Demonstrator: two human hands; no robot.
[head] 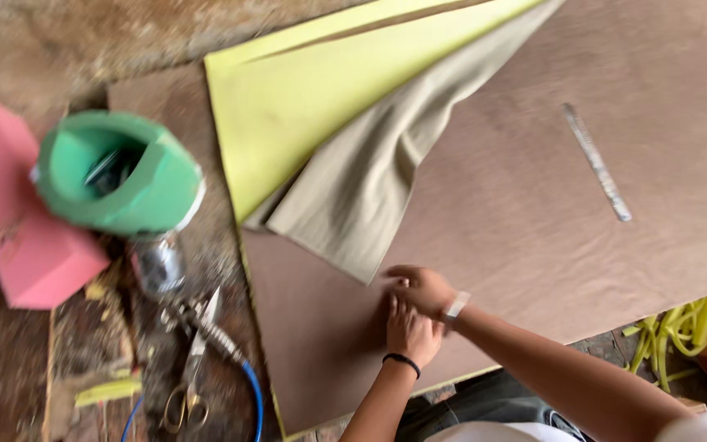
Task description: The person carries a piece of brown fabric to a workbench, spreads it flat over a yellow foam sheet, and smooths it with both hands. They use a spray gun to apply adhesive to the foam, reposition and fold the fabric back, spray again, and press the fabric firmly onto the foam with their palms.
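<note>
Both hands press flat on the brown board [517, 196], the right hand [423, 288] over the left hand [409, 331], fingers together and gripping nothing. Just beyond them lies folded beige cloth [370, 180] on yellow foam [288, 98]; scissors [194, 360] lie to the left.

Brown board [533, 213]: plain reddish-brown. On its upper left part, yellow-green foam sheet [288, 106] and beige cloth [362, 188]. Left of the board: green foam ring [137, 176], pink foam block [10, 221], scissors [194, 368] with brass-coloured handles, blue hose [254, 397]. On the board: silver ruler [597, 162].
</note>
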